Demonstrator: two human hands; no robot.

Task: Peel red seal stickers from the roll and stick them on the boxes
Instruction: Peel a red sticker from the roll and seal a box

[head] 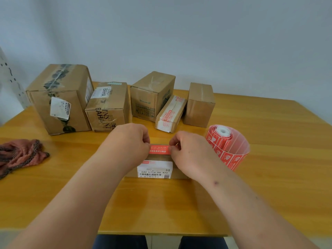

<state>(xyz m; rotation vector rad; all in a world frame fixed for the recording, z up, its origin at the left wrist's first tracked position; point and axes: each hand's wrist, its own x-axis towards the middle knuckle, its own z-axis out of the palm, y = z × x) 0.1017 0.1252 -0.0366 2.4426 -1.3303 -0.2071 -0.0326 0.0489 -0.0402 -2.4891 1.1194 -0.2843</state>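
Red sticker point(159, 149) pinched between left hand point(130, 141), right hand point(190, 151)

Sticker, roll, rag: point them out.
sticker point(159, 149), head view, middle of the red strip between the hands
roll point(226, 147), head view, red outer wrap
rag point(19, 155), head view, centre of the bunched cloth

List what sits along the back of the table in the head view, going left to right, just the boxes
Large taped box → BAHA-printed box → upright printed box → low box with red-printed tape, leaning against it → small plain box.
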